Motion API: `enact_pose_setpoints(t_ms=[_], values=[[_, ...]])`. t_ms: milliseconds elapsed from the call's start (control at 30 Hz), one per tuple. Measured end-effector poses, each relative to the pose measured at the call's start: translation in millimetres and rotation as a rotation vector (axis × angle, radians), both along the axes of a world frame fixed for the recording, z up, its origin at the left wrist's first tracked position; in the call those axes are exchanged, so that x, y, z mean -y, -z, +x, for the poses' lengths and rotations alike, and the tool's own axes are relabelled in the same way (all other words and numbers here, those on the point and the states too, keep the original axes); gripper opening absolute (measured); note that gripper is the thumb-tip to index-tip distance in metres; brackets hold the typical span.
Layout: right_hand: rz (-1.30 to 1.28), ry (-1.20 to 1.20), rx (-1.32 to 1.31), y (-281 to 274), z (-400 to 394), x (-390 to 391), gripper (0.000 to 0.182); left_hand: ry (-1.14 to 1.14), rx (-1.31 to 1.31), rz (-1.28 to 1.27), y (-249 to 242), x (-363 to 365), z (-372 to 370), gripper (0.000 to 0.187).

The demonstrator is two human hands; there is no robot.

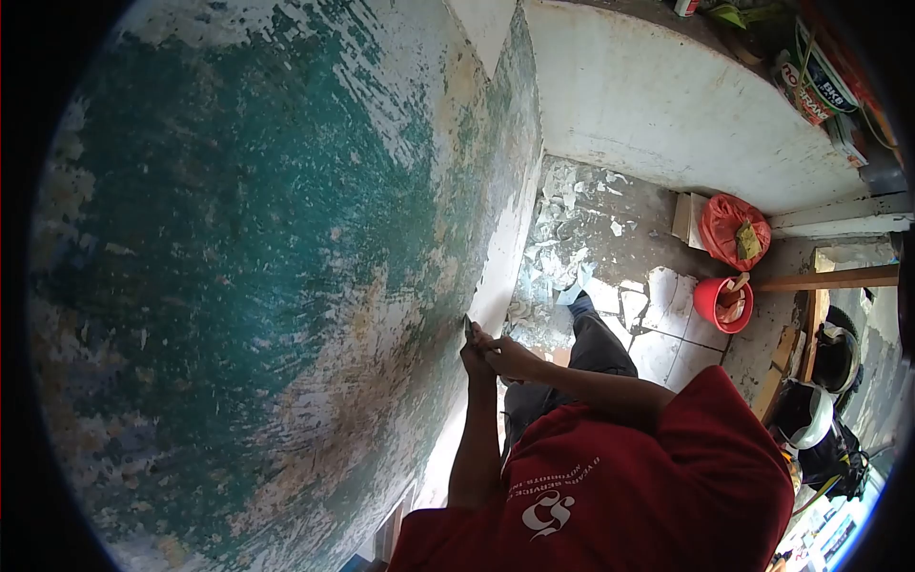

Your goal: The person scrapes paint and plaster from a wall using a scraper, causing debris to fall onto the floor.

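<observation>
My left hand (476, 358) is closed around a small dark-tipped scraper (468, 326), whose end points up at the wall. Right against it, my right hand (511, 358) is closed too, its fingers at the tool's handle; the handle is mostly hidden by both hands. Beside them rises the wall (229, 219), patchy with green paint and bare, pale scraped areas. The scraper's tip overlaps the wall's lower edge in this view.
Paint flakes (562, 205) litter the floor along the wall by my foot. A red bucket (709, 303) and a red plastic bag (726, 229) stand to the right, near a wooden beam (829, 279). Helmets (803, 416) lie further right. A shelf (705, 38) crosses the top.
</observation>
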State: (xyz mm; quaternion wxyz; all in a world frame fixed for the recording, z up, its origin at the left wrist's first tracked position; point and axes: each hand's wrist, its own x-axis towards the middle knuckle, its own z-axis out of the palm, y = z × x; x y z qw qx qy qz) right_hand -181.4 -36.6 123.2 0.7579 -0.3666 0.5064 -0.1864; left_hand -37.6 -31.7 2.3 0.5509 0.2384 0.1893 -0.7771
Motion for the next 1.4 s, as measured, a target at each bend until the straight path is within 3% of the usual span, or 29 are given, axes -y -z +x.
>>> enact_pose_setpoints(t_ms=[100, 233, 267, 400, 433, 500, 533, 600, 633, 767, 800, 900, 933, 1033, 1067, 1100, 1167, 1267, 1333, 1400], values=[[0.012, -0.058, -0.003, -2, 3, 6, 0.029, 0.001, -0.163, -0.108, 9, 8, 8, 0.022], [-0.012, 0.004, -0.018, -6, -5, 5, 0.027, 0.048, 0.268, -0.021, 4, 5, -8, 0.020], [-0.038, -0.020, -0.007, -9, -9, 3, 0.027, 0.021, 0.131, -0.064, 0, 4, -7, 0.019], [0.077, -0.151, -0.092, -1, 3, 21, 0.031, 0.056, 0.130, 0.000, 16, 13, 2, 0.016], [0.104, -0.180, -0.122, 3, 2, 30, 0.032, 0.045, 0.241, 0.064, 7, 15, -7, 0.016], [-0.012, 0.033, -0.005, 10, -5, 9, 0.030, 0.025, 0.468, 0.197, -5, 14, -23, 0.016], [0.010, -0.006, 0.002, 1, -10, 5, 0.028, -0.020, 0.106, 0.019, 5, 5, -12, 0.015], [0.031, -0.053, -0.011, 2, -10, 13, 0.026, 0.047, 0.107, -0.047, 34, 9, 5, 0.015], [0.034, -0.065, -0.027, 13, 0, 19, 0.026, 0.070, 0.113, -0.072, 23, 8, 6, 0.015], [0.043, 0.044, -0.003, 15, -4, 15, 0.026, 0.058, 0.426, 0.133, 15, 13, -13, 0.015], [-0.103, 0.055, 0.002, 19, -8, 10, 0.028, 0.061, 0.373, -0.101, 18, 5, -15, 0.020], [0.057, -0.070, 0.011, 35, 1, 21, 0.029, 0.130, 0.571, -0.005, 34, 10, -2, 0.021], [0.158, -0.149, -0.091, 29, 4, 34, 0.030, 0.150, 0.363, 0.101, 39, 15, 4, 0.022], [0.069, 0.038, -0.021, 3, -12, 25, 0.032, 0.075, 0.528, 0.181, 43, 13, -12, 0.023], [-0.047, 0.076, -0.010, 49, -1, 5, 0.033, 0.086, 0.437, 0.003, 23, 7, -19, 0.022], [-0.001, 0.012, -0.026, 27, -9, 16, 0.032, 0.048, 0.279, 0.026, 27, 9, -14, 0.022], [0.102, -0.102, -0.048, -1, -13, 33, 0.031, 0.059, 0.311, 0.027, 44, 15, -2, 0.023], [0.213, -0.151, -0.098, 20, -7, 41, 0.029, 0.186, 0.480, 0.010, 76, 14, 2, 0.025], [0.008, 0.022, -0.105, -2, -17, 26, 0.029, 0.103, 0.337, 0.037, 45, 11, -13, 0.023], [-0.015, 0.056, -0.083, 1, -12, 26, 0.030, 0.034, 0.179, -0.048, 36, 11, -14, 0.022]])
